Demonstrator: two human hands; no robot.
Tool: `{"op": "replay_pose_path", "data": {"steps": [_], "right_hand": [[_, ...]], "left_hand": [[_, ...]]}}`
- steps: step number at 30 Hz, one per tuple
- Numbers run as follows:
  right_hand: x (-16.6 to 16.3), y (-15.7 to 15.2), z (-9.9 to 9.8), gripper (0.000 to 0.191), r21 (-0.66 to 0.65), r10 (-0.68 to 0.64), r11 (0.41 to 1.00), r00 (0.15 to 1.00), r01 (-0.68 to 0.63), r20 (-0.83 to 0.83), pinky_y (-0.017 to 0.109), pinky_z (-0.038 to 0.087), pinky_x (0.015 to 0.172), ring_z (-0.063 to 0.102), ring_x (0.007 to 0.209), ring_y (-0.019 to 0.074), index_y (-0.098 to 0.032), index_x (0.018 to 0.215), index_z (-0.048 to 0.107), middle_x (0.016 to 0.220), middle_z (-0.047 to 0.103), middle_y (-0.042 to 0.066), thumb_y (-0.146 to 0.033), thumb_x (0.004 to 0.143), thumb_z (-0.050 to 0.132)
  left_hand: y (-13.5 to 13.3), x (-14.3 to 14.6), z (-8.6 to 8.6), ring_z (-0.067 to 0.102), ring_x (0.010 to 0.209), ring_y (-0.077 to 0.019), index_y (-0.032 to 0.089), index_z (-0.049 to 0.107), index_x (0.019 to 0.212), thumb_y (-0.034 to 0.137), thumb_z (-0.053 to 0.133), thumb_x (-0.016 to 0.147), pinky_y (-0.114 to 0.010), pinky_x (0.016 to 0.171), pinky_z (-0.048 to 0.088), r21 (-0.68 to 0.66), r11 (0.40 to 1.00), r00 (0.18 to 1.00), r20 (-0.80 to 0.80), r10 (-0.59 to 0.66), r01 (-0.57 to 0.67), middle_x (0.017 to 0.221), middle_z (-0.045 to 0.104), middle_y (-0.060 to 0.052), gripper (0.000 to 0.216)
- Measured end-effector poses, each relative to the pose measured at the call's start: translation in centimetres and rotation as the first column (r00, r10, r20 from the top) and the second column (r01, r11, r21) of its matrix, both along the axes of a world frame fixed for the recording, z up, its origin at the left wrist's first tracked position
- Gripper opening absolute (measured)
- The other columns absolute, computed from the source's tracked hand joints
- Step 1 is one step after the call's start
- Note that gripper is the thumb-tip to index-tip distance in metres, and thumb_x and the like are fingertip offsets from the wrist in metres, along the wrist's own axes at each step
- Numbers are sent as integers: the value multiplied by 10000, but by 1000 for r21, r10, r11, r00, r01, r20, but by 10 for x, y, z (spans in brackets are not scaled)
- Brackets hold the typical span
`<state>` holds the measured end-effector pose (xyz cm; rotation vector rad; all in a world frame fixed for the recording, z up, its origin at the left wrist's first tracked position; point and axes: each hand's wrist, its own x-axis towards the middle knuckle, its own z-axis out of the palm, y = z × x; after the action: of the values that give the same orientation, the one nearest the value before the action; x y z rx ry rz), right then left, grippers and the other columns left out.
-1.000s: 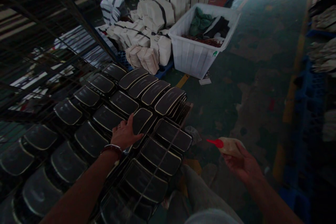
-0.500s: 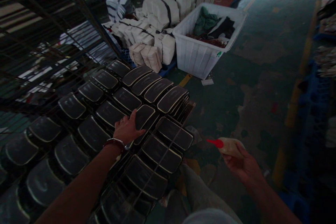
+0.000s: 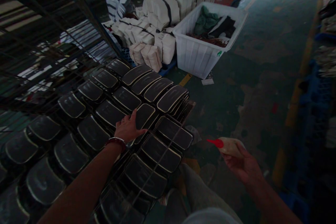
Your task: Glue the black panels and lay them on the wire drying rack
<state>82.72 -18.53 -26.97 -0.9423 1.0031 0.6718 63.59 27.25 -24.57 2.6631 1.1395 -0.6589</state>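
Note:
My left hand (image 3: 129,128) lies with fingers spread on the stacked dark curved pieces, its fingertips at the edge of one pale-rimmed dark piece (image 3: 145,114). Many such pieces stand in rows of stacks around it, like the dark piece (image 3: 174,133) to its right. Out over the floor on the right, my right hand (image 3: 243,161) is wrapped round a squeeze bottle (image 3: 232,147). The bottle is yellowish, with a red nozzle (image 3: 215,142) pointing left toward the stacks. A bracelet sits on my left wrist.
A white plastic bin (image 3: 201,54) with cloth scraps stands ahead, beside strapped white bundles (image 3: 164,10) on a blue pallet. A metal mesh frame (image 3: 86,10) rises at the left. Blue pallets (image 3: 309,112) line the right, past a yellow floor line (image 3: 291,112).
Almost nothing differs. My left hand has shifted very slightly to the right on the stacks, and my right hand stays in place with the bottle.

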Motion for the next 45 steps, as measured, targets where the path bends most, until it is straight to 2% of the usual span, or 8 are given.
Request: {"op": "replay_pose_path", "data": {"steps": [5,11,15,18,23,29,39,45], "right_hand": [[2,-1,4,154,-18,30,999,999,-29,45,254,557,468,768,827,241,-254,1139,782,1121,818,65,-252,997,723],[2,6,3,163,-1,114,993,988,-115,104,263,579,492,761,905,248,-260,1106,798,1200,813,75,-239,948,766],[-2,15,-2,165,25,187,981,971,-192,146,259,576,495,764,932,257,-265,1108,806,1201,812,74,-262,944,788],[-5,23,-1,135,-18,220,975,963,-220,156,275,593,513,764,909,256,-257,1083,797,1165,805,74,-254,950,776],[-10,31,6,119,-12,298,953,935,-302,192,290,594,533,751,888,251,-267,1073,773,1155,798,75,-269,954,778],[-20,31,11,136,-18,352,933,906,-358,236,315,587,541,749,878,265,-276,1079,771,1126,809,74,-297,950,807],[-27,31,21,150,0,259,965,955,-262,147,238,546,461,755,848,234,-255,1088,800,1198,808,100,-255,1036,659],[-27,25,24,132,17,364,926,901,-378,234,267,587,476,776,921,272,-267,1089,787,1244,794,106,-269,963,749]], "left_hand": [[12,-28,21,498,1593,-514,150,135,1832,780,644,895,-687,1273,347,-42,993,990,92,111,-108,1792,438,-321,1239],[28,-142,51,486,1589,-564,96,172,1813,705,623,957,-745,1252,362,-47,971,972,8,234,-234,1799,415,-343,1143],[4,-219,41,509,1579,-531,123,167,1817,611,668,941,-705,1246,397,-21,981,975,-110,192,-195,1810,409,-320,1120],[-17,-248,26,479,1595,-538,111,152,1818,650,665,917,-700,1230,409,-4,984,976,-121,179,-181,1816,382,-334,1169],[-32,-258,10,508,1568,-524,102,166,1823,632,636,909,-666,1212,420,36,986,984,-67,164,-162,1746,469,-340,1157],[-30,-254,12,603,1464,-497,104,174,1828,596,609,917,-611,1210,426,82,987,987,-74,145,-139,1640,576,-307,1122],[-33,-237,15,579,1495,-530,114,201,1818,631,698,876,-653,1209,406,31,989,989,-32,145,-144,1677,558,-330,1184],[-51,-283,47,480,1606,-497,139,149,1819,687,626,943,-665,1274,363,79,953,953,116,281,-291,1810,412,-292,1138]]}}
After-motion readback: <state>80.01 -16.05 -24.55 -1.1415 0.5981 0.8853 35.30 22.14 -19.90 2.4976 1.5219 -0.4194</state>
